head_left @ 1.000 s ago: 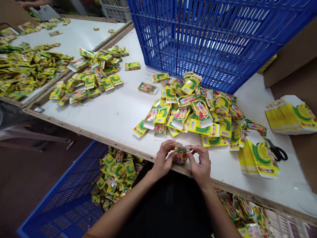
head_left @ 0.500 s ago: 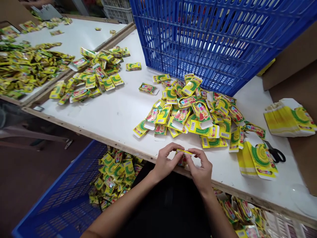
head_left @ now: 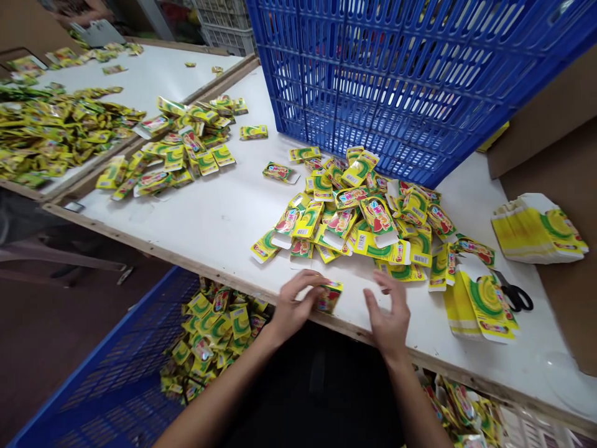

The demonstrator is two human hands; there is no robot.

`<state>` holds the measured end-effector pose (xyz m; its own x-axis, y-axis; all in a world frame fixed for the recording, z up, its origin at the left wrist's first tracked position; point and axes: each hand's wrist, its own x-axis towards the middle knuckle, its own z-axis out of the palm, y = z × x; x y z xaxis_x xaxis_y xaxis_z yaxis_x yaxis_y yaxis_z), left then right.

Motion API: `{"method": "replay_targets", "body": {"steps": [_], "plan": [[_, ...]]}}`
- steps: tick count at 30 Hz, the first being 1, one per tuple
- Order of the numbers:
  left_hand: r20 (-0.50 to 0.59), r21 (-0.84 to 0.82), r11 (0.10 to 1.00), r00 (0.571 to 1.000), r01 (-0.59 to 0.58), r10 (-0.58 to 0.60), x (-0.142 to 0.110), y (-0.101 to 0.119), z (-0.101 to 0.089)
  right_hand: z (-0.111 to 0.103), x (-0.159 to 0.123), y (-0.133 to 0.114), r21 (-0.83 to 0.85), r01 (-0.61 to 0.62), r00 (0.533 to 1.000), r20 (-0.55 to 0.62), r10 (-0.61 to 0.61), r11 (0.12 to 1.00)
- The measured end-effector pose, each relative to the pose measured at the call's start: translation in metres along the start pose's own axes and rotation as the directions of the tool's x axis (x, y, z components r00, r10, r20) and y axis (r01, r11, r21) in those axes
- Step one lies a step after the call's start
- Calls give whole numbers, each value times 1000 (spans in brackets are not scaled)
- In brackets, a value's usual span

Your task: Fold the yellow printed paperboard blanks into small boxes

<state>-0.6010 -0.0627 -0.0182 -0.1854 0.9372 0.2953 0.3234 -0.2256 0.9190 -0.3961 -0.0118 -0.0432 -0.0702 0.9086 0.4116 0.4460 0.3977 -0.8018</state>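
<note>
My left hand (head_left: 298, 303) pinches a small yellow, green and red printed box (head_left: 331, 297) by its left end, just above the table's front edge. My right hand (head_left: 388, 308) is apart from that box, to its right, with thumb and fingers spread and nothing between them. Beyond both hands lies a heap of similar small boxes (head_left: 342, 221), several with white end flaps sticking out. To the right rest a stack of flat yellow cartons (head_left: 485, 302) and black-handled scissors (head_left: 517, 297), partly covered by the cartons.
A large blue crate (head_left: 373, 81) stands tilted behind the heap. Another blue crate (head_left: 100, 354) with yellow packs sits below the table edge (head_left: 186, 256). More flat cartons (head_left: 536, 230) lean by a cardboard box (head_left: 555, 168). Yellow packets (head_left: 60, 127) cover the left table.
My right hand has let go of the small box and moved right, its fingers opening. My left hand has shifted slightly left, still holding the box, whose printed face now shows more.
</note>
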Motion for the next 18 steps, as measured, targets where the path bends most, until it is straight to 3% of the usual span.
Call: {"method": "replay_targets", "body": {"steps": [2, 3, 6, 8, 10, 13, 15, 18], "plan": [[-105, 143, 990, 994, 3, 12, -4, 5, -34, -7, 15, 13, -119, -86, 979, -194, 62, 989], [-152, 258, 966, 988, 16, 24, -6, 8, -52, -11, 23, 21, -178, -106, 970, -234, 62, 978], [-294, 585, 807, 949, 87, 111, -10, 14, -97, -16, 45, 38, -293, -39, 993, -115, 5, 955], [-338, 659, 744, 927, 108, 164, -13, 16, -104, -16, 53, 39, -314, 21, 999, -27, -31, 949], [-324, 658, 749, 927, 76, 191, -14, 14, -92, -16, 53, 27, -285, 76, 997, 0, -79, 955], [-168, 557, 828, 968, -61, 185, -12, 9, -47, -17, 41, -7, -189, 146, 989, 17, -145, 971], [-1, 435, 887, 984, -159, 176, -9, 4, -11, -17, 31, -32, -122, 131, 990, 66, -124, 984], [185, 287, 927, 964, -241, 193, -5, -5, 31, -12, 16, -59, 6, 17, 980, 200, -18, 1000]]}}
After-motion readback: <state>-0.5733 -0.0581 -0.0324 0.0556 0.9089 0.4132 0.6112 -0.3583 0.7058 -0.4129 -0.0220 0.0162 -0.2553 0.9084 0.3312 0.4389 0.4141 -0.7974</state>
